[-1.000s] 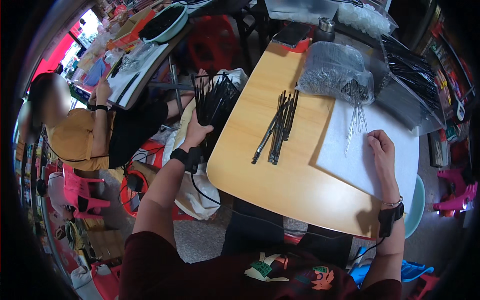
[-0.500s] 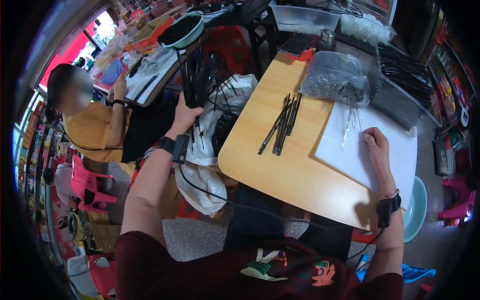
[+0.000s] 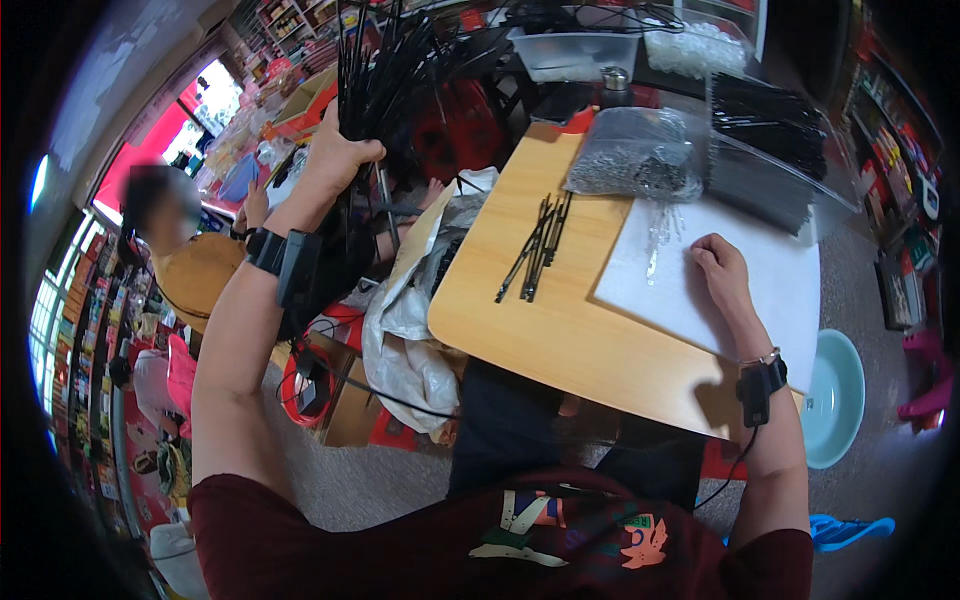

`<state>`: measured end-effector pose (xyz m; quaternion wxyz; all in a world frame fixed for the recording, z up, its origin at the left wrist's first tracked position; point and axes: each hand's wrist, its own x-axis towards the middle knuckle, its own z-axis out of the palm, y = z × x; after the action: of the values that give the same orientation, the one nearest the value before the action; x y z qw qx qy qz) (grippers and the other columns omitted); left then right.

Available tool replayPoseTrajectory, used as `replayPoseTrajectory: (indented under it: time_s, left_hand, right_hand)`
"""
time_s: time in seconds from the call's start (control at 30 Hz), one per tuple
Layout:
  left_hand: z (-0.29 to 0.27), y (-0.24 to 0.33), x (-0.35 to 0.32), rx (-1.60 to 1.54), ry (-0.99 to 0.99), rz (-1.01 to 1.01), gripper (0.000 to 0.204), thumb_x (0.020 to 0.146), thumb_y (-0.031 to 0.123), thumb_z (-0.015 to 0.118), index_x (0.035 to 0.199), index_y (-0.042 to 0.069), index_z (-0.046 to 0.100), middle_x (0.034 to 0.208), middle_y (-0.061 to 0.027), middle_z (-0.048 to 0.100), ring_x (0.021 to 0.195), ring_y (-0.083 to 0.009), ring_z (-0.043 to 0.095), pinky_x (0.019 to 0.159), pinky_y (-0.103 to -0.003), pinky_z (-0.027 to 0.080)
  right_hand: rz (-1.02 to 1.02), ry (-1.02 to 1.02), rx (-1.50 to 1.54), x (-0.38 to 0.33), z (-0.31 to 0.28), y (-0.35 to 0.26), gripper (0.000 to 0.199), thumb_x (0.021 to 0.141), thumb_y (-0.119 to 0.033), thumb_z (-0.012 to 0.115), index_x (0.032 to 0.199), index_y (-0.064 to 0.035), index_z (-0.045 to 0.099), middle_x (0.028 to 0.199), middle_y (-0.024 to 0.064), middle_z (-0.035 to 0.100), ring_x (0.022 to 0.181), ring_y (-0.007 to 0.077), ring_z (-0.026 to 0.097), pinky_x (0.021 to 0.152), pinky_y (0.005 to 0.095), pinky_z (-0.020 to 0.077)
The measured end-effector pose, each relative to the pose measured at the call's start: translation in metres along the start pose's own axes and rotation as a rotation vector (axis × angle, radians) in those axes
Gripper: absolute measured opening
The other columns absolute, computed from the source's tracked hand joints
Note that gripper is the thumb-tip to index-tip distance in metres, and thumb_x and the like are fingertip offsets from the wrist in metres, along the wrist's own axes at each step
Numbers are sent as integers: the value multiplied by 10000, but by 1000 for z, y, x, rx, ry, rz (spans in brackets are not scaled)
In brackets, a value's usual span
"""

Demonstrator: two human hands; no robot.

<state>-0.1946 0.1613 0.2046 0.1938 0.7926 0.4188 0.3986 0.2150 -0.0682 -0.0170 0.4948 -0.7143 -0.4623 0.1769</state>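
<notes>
My left hand (image 3: pixel 338 158) is raised at the far left of the table, closed round a large bundle of thin black sticks (image 3: pixel 375 95) that fan out upward. Resting on a white foam sheet (image 3: pixel 640 285), my right hand (image 3: pixel 722 268) is curled into a loose fist, with nothing showing in it. Beside it lie several thin silvery wire pieces (image 3: pixel 660 235), spilling from a clear plastic bag (image 3: pixel 625 165) full of them. A small pile of black sticks (image 3: pixel 535 250) lies on the wooden table (image 3: pixel 480 300), left of the foam.
A tray of black sticks (image 3: pixel 770 130) stands beyond the foam. Behind are a clear bin (image 3: pixel 570 55) and a bag of whitish pieces (image 3: pixel 695 45). A white sack (image 3: pixel 400 340) hangs left of the table. Another person (image 3: pixel 195 270) sits at far left. A pale-blue basin (image 3: pixel 835 400) lies at right.
My left hand has lifted the bundle of black sticks up and away from the white sack, toward the far left. The view has shifted slightly. My right hand stays curled on the foam.
</notes>
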Motion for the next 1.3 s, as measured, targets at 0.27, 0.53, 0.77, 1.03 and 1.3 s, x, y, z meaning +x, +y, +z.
replayPoseTrajectory:
  time_s: [0.27, 0.53, 0.77, 1.03, 1.3]
  left_hand:
    - [67, 60, -28, 88, -308, -81, 784, 567, 68, 702, 1285, -8, 398, 973, -98, 600, 816, -184, 578, 729, -282, 477]
    - [174, 56, -92, 199, -331, -147, 853, 609, 192, 712, 1358, 91, 317, 1103, -231, 562, 1012, -377, 570, 859, -422, 458]
    - [235, 43, -127, 475, -393, -127, 977, 651, 309, 757, 1403, 17, 207, 1263, -244, 426, 1158, -392, 418, 975, -433, 382]
    - [218, 36, -141, 306, -370, 63, 1047, 658, 310, 793, 1400, -61, 153, 1345, -263, 337, 1269, -407, 321, 1052, -426, 298]
    - [211, 16, -161, 530, -246, 150, 978, 692, 340, 761, 1392, -56, 206, 1288, -261, 396, 1195, -386, 393, 1010, -445, 322]
  right_hand:
    - [-31, -7, -13, -1, -1, 1, 192, 829, -191, 545, 899, -36, 634, 755, 120, 641, 706, 236, 606, 682, 338, 462]
    - [3, -21, -79, -4, -2, -7, 197, 826, -203, 534, 899, -56, 643, 814, 111, 664, 763, 268, 625, 712, 352, 469]
    - [21, -30, -82, -3, -1, -11, 192, 824, -190, 536, 899, -51, 646, 779, 112, 659, 722, 251, 618, 689, 347, 467]
    - [7, -33, -54, -3, 0, -6, 185, 825, -171, 540, 909, -43, 643, 763, 100, 650, 691, 213, 598, 660, 328, 458]
    - [100, -57, -5, 1, 1, -6, 172, 836, -173, 545, 901, -42, 636, 724, 58, 624, 674, 149, 567, 658, 285, 443]
